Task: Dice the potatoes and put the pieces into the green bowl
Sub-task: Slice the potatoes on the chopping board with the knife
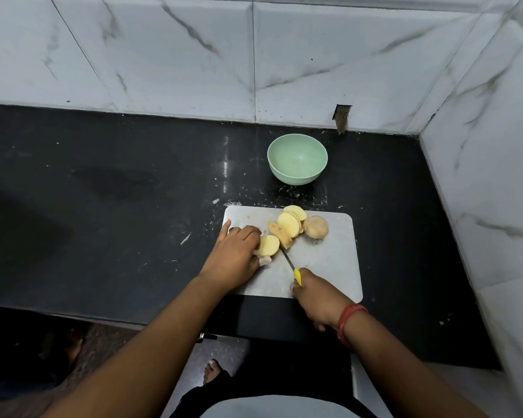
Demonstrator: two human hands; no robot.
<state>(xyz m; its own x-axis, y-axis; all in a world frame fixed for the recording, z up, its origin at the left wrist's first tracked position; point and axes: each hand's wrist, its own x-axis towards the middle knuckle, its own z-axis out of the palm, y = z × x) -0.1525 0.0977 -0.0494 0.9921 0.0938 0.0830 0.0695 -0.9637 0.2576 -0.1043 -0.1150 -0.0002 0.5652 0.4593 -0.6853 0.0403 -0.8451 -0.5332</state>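
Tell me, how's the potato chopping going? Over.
Left hand holds potato piece; right hand grips yellow-handled knife. Slices on board, green bowl empty. Nothing blocking.

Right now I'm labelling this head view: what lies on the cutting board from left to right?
Left hand → potato piece it holds → knife blade → fanned potato slices → whole potato.

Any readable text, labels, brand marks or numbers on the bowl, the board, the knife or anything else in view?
None. The green bowl, the cutting board, the knife's yellow handle and the wall tiles show no writing, label or number.
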